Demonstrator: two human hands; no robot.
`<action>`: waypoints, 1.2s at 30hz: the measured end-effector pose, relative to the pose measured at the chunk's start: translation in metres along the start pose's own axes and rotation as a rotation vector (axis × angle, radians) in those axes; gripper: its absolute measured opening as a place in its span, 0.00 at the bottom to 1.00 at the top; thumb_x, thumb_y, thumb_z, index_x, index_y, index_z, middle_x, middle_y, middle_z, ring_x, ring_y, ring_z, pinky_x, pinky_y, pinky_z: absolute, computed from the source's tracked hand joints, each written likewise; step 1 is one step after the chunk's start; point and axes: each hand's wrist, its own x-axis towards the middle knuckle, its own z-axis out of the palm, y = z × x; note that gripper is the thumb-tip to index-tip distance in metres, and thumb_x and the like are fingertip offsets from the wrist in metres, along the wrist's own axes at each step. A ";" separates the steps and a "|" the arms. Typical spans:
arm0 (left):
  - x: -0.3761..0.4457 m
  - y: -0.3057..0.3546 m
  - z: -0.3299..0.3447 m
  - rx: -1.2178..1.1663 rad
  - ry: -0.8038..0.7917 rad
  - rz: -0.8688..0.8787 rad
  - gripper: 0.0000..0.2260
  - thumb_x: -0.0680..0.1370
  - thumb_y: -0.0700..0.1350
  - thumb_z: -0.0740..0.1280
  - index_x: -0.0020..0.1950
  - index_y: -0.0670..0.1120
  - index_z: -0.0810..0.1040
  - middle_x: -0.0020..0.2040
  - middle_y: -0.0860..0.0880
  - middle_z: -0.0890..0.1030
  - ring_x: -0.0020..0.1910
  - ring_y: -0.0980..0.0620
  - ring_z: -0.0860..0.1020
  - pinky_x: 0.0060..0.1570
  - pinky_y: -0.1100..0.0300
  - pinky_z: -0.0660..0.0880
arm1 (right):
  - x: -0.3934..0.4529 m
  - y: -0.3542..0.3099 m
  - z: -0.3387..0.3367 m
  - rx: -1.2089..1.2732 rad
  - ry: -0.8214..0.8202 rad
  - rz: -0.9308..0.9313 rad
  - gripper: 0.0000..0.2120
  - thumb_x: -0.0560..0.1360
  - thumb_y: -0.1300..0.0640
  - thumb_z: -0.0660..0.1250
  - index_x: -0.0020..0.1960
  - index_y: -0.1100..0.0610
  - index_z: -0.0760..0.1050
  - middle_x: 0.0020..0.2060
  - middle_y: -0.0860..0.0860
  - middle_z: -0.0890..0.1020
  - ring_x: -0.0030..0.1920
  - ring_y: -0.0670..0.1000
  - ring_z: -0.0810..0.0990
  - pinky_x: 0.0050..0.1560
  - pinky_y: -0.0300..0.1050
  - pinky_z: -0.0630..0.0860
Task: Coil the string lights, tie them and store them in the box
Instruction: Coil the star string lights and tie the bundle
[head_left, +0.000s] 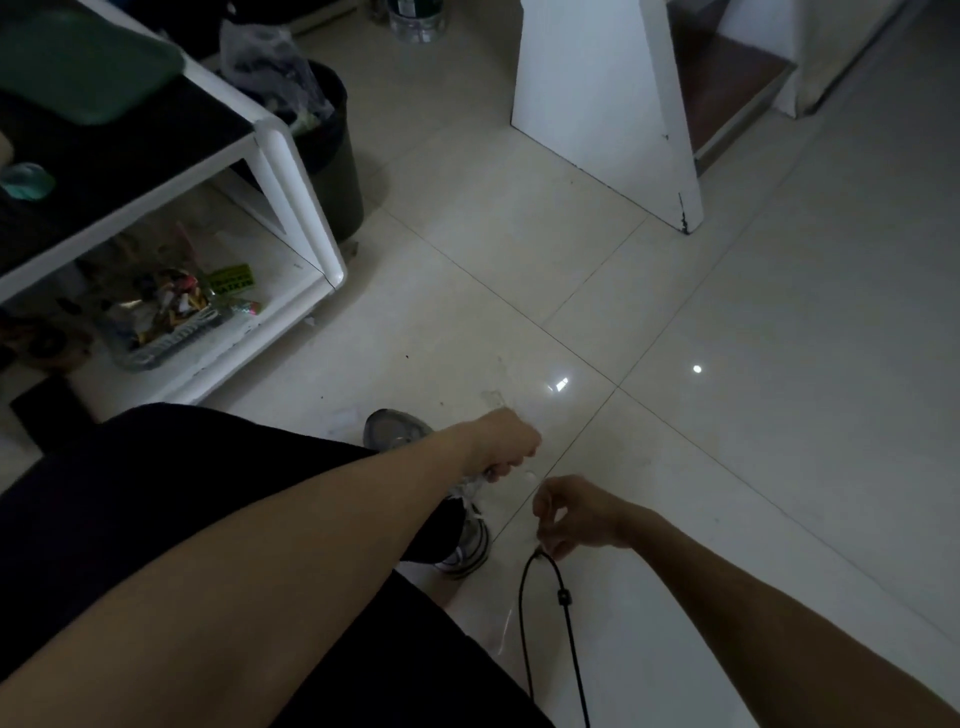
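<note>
Dim room, tiled floor (727, 260), seen from above. String lights (566, 618) found at lower centre of frame: thin black cord rising in a narrow loop from the bottom edge to the right hand (576, 514), small dark bead or switch partway up the right strand. Pale, near-transparent strand faintly traced between the two hands; course too faint to confirm.

Right hand at lower centre-right, fingers curled, thumb and fingertips pinching the top of the cord loop. Left hand (506, 441) at centre, just above and left, closed in a fist; probably gripping the clear strand, though contents of the fist not plainly visible. Hands near, not touching.

Handling assessment: judged very light, limp, prone to tangling and springing out of a coil; thin wire and bulbs likely fragile under sharp bends or tugging. Best taken by the cord between bulbs, loops gathered loosely in one hand, fed by the other, no pulling against snags.

No storage box identified in view. Coiling judged at an early stage; tying and storing not yet done.

Also present: white shelf unit (291, 171) at upper left, dark bin (337, 171) just behind it, shoe (467, 540) below the left hand.
</note>
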 end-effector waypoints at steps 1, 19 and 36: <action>0.002 0.001 0.010 0.060 -0.010 -0.008 0.11 0.80 0.41 0.60 0.38 0.43 0.70 0.33 0.45 0.68 0.27 0.50 0.63 0.29 0.62 0.62 | -0.002 0.001 -0.001 0.022 0.003 -0.015 0.09 0.75 0.70 0.69 0.51 0.61 0.73 0.51 0.63 0.80 0.46 0.58 0.85 0.44 0.48 0.85; 0.021 -0.015 0.062 0.160 -0.025 -0.074 0.17 0.76 0.47 0.72 0.34 0.43 0.68 0.32 0.46 0.70 0.29 0.52 0.67 0.28 0.61 0.65 | -0.015 0.031 -0.014 0.616 0.005 0.064 0.13 0.71 0.76 0.72 0.55 0.69 0.79 0.42 0.60 0.85 0.43 0.56 0.85 0.45 0.48 0.84; 0.013 -0.013 0.065 0.163 -0.053 -0.037 0.09 0.76 0.41 0.72 0.41 0.41 0.73 0.32 0.45 0.71 0.28 0.50 0.69 0.24 0.61 0.66 | -0.023 0.053 -0.018 0.596 -0.197 0.138 0.06 0.80 0.66 0.65 0.52 0.66 0.80 0.48 0.61 0.82 0.48 0.56 0.82 0.58 0.53 0.80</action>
